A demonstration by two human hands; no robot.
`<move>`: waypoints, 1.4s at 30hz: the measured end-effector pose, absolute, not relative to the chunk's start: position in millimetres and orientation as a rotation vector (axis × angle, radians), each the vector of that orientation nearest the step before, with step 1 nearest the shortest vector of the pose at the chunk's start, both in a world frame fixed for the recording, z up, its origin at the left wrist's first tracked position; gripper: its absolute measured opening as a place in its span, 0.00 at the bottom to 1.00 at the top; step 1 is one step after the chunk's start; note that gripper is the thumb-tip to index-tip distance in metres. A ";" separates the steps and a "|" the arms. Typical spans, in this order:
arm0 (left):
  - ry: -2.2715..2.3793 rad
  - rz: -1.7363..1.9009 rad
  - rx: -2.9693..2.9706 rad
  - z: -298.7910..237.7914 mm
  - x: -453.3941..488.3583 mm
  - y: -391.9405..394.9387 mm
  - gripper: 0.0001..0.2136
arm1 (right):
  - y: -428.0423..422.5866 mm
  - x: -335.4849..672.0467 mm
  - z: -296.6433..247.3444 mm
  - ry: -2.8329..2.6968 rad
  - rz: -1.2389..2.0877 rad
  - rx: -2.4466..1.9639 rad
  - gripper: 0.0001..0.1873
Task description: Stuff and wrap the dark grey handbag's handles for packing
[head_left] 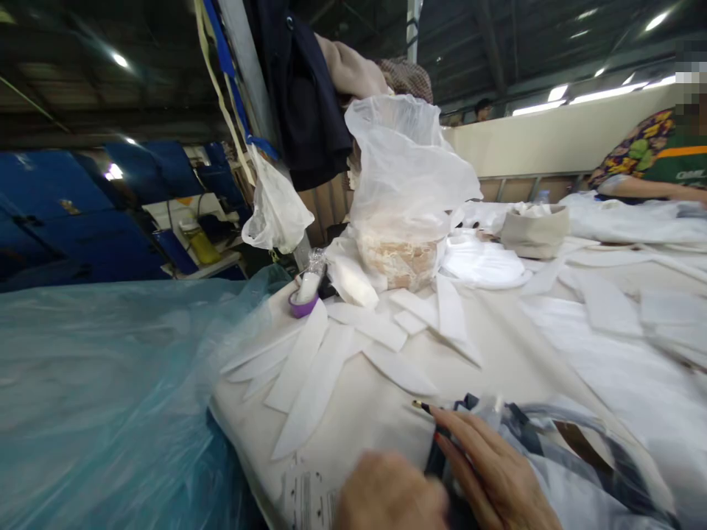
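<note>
My right hand (491,471) lies at the bottom edge with its fingers stretched flat on a dark blue and white checked fabric (557,471). A small dark tip with a yellow end (418,404) pokes out just beyond the index fingertip. My left hand (389,495) is beside it to the left, blurred, showing only its back over the table's near edge; its fingers are hidden. Several long white cut fabric pieces (314,375) fan out on the cream table cover (497,346) ahead of both hands.
A clear plastic bag (403,177) of pale scraps stands mid-table, with a small purple cup (303,303) to its left. Teal plastic sheeting (110,383) covers the left side. White cloth piles (618,324), a beige fabric bin (535,230) and another person's arm (652,188) lie at the right.
</note>
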State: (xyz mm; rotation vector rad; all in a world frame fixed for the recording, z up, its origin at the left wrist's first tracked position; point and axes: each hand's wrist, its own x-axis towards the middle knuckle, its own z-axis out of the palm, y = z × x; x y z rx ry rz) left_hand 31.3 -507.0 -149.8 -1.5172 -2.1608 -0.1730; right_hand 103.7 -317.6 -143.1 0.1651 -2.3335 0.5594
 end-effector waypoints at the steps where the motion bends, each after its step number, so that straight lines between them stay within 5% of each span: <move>1: -2.226 -0.171 -1.396 -145.3 8.6 -513.8 0.15 | -317.7 103.5 -145.1 -2.351 0.557 0.163 0.16; 6: -2.872 0.106 -0.557 -128.9 -71.9 -531.8 0.22 | -320.4 104.4 -144.7 -2.384 0.507 0.169 0.15; 19: -3.116 -0.334 -0.478 -119.8 -85.5 -525.0 0.09 | -320.7 105.2 -123.8 -2.755 0.551 0.158 0.08; 23: -3.113 -0.749 -0.505 -111.4 -69.7 -523.0 0.12 | -329.4 100.2 -119.3 -3.012 0.554 0.165 0.13; 29: -3.093 -1.986 -0.686 -121.8 -37.0 -509.2 0.17 | -329.8 98.1 -134.9 -2.821 0.517 0.124 0.19; 33: -3.062 -2.467 -0.656 -146.8 -21.2 -496.9 0.18 | -330.3 97.2 -134.8 -2.693 0.440 0.131 0.26; 38: -3.078 -2.483 -0.838 -151.7 -12.6 -491.6 0.13 | -327.4 98.9 -128.3 -2.667 0.364 0.165 0.29; 42: -3.290 -2.077 -0.985 -136.4 -11.8 -493.4 0.06 | -321.6 101.2 -128.8 -2.677 0.300 0.218 0.27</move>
